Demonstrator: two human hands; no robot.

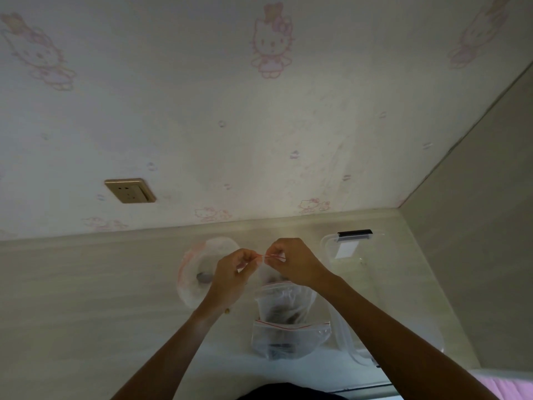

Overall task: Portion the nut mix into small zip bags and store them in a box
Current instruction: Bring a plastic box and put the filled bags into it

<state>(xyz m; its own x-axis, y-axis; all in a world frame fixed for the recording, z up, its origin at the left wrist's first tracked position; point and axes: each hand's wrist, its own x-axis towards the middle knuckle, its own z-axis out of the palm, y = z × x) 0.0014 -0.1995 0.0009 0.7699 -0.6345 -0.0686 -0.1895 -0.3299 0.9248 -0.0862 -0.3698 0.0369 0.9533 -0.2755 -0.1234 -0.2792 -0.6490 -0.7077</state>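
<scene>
- The left hand and the right hand are both raised above the pale wood-grain table, each pinching one end of the red zip strip along the top of a small clear plastic zip bag.
- The fingers of each hand are curling in against the thumb, clamped on that strip; most of the bag's body is hanging behind the hands, so I cannot tell how full it is.
- Judging by the grip, the person is pressing the seal closed, or possibly pulling it open; the picture is not settling which.
- Below the hands, two more clear zip bags with dark nut mix inside are lying on the table: one nearer the hands and one nearer the person, its red strip looking closed.
- A large clear plastic storage box with a black latch is sitting to the right, just beside those bags.
- A larger crumpled clear bag with a pinkish edge is lying on the left, with something grey inside that may be a scoop.
- The bag film is likely thin, soft and slippery, and the load light but shifting, so the stiffer zip strip looks like the surest place to hold; squeezing the body risks crushing nuts or popping the seal.
</scene>
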